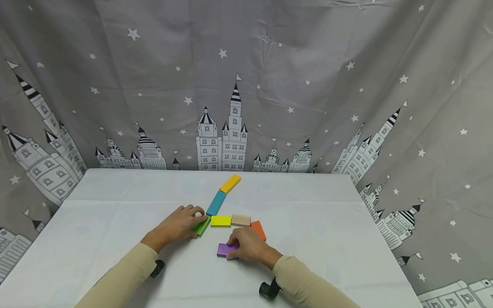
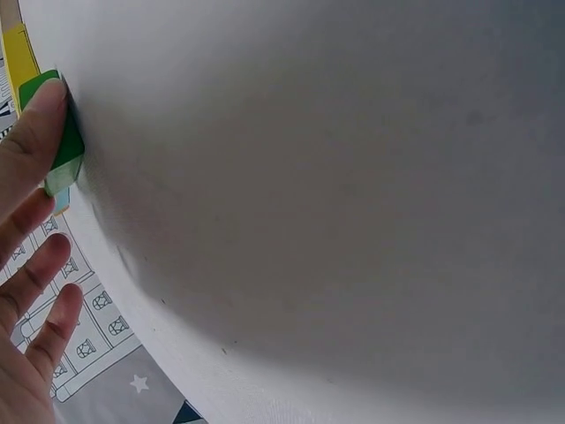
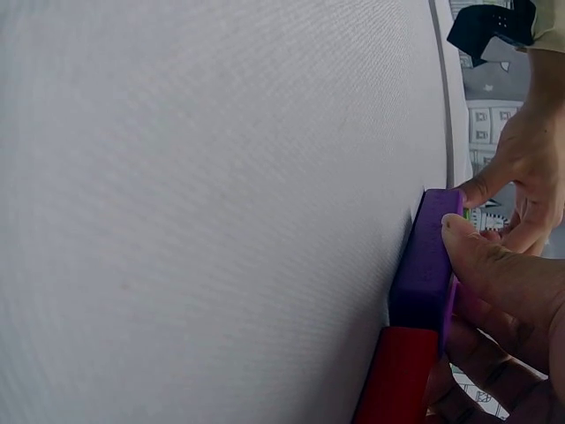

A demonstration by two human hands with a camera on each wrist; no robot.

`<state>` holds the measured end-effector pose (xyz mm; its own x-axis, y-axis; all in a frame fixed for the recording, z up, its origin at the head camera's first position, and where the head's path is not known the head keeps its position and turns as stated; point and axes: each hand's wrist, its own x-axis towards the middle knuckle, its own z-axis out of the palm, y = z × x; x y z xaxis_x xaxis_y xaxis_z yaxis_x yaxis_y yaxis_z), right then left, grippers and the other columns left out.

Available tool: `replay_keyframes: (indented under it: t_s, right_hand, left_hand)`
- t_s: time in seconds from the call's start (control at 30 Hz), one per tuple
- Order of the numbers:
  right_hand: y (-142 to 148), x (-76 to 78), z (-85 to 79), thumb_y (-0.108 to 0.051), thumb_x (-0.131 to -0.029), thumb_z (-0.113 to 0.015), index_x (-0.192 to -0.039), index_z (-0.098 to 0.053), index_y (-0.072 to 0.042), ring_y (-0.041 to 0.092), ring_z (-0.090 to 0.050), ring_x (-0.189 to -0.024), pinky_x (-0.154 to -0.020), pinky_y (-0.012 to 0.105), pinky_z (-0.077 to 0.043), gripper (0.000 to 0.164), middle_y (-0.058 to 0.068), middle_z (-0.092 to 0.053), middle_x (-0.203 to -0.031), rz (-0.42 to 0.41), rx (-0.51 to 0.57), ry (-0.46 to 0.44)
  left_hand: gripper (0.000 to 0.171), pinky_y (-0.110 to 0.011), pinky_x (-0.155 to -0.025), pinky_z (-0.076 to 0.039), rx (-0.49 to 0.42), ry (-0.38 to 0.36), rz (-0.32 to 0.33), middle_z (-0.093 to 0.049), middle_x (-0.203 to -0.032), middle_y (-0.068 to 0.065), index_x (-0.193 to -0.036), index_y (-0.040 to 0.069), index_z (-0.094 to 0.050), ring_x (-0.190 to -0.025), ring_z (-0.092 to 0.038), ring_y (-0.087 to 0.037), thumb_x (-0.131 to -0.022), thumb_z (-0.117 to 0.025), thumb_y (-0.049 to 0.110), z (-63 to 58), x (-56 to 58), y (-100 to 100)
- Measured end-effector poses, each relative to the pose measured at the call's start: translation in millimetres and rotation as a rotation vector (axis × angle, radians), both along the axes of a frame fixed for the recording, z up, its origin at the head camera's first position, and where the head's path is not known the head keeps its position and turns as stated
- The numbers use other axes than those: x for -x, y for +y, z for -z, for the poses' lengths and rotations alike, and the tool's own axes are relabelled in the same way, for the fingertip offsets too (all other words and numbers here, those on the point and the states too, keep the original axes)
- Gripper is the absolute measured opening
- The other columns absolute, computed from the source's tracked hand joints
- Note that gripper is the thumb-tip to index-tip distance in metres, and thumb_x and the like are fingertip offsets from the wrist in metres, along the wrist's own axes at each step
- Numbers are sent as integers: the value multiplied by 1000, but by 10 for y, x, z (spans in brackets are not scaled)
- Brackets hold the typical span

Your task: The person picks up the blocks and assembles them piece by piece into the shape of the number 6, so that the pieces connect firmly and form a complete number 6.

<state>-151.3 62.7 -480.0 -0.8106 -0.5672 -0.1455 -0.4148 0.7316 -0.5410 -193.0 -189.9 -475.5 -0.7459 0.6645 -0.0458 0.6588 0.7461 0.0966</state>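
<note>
In the head view my left hand (image 1: 181, 226) pinches a green block (image 1: 202, 226) lying on the white table. The left wrist view shows the thumb against the green block (image 2: 66, 141), the other fingers spread apart. My right hand (image 1: 248, 246) holds a purple block (image 1: 226, 250) flat on the table, nearer the front. In the right wrist view the purple block (image 3: 425, 256) meets a red block (image 3: 397, 375) end to end; the hand hides that join in the head view. Beyond the hands lie a yellow block (image 1: 221, 221), a tan block (image 1: 241, 220) and an orange-red block (image 1: 259, 231).
A blue block (image 1: 216, 203) runs back from the green one's far end, with an orange-yellow block (image 1: 230, 183) touching it behind. White cloth covers the table (image 1: 316, 231). Behind it hangs a grey curtain (image 1: 269, 64) printed with castles and stars.
</note>
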Motion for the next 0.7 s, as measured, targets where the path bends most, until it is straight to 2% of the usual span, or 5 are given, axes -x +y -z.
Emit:
replay_keyframes:
  t_s: [0.7]
  right_hand:
    - [-4, -23, -13, -27, -75, -84, -98, -74, -12, 1, -49, -74, -68, 15, -44, 29, -12, -62, -83, -1, -15, 22]
  left_hand:
    - [61, -48, -92, -47, -15, 22, -1, -57, -121, -10, -129, 10, -63, -108, -54, -28, -75, -82, 31, 33, 35, 15]
